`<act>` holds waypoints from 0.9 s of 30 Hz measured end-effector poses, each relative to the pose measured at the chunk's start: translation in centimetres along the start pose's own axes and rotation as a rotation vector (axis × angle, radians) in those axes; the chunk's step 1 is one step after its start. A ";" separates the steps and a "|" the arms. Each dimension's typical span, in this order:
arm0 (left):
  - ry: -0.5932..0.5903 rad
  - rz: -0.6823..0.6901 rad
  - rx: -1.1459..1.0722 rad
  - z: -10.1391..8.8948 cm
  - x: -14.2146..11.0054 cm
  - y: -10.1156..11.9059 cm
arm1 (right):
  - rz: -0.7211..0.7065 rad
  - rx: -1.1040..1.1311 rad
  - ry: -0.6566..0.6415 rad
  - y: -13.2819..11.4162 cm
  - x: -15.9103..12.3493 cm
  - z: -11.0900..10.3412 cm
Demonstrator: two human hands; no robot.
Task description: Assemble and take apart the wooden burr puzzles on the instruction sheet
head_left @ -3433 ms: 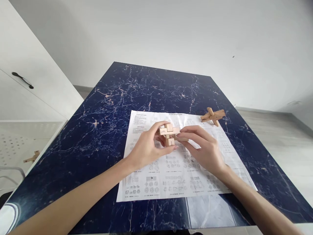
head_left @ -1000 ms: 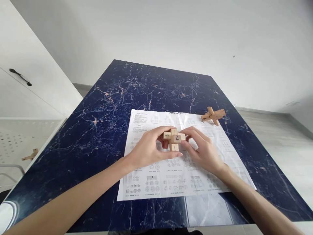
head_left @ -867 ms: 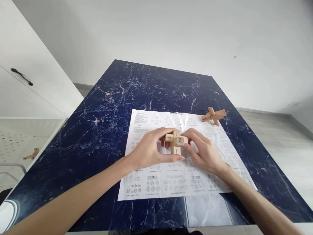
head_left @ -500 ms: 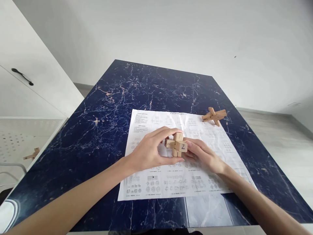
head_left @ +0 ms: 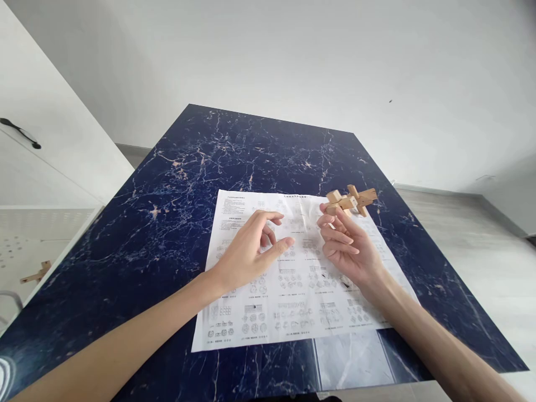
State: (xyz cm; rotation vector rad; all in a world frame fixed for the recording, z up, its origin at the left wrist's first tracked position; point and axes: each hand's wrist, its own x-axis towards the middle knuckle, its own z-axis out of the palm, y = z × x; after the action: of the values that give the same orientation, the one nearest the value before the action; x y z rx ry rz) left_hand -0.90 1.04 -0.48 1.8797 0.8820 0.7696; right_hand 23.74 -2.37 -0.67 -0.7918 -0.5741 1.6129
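Right hand grips one wooden puzzle; left hand is free

Two hands work over one table. The right hand (head_left: 349,243) has one wooden puzzle (head_left: 341,202) pinched at its fingertips, above the far right part of one printed sheet (head_left: 268,335). The left hand (head_left: 251,245) grasps nothing, fingers curved and apart over the sheet's middle, covering some print. One wooden cross (head_left: 367,198) sits just beyond the puzzle, partly hidden by it; whether they touch I cannot tell. A third wooden piece (head_left: 37,272) lies well apart at left, beyond the dark blue table (head_left: 234,156). One black handle (head_left: 19,133) shows at far left on a white cupboard (head_left: 62,100).
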 end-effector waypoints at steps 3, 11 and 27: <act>-0.007 0.007 0.019 0.0 0.1 0.0 | -0.051 -0.003 0.029 0.0 -0.1 0.1; -0.054 0.042 0.095 -0.1 0.3 0.1 | 0.040 -0.535 -0.240 1.7 -1.6 1.9; -0.106 0.058 0.095 0.0 0.3 0.2 | 0.106 -0.773 -0.361 1.9 -1.5 2.1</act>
State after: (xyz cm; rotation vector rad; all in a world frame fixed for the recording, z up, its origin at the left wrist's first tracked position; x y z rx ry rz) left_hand -0.67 1.25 -0.22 2.0177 0.8134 0.6666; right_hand 21.08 -4.04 -0.44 -1.1012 -1.4883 1.6401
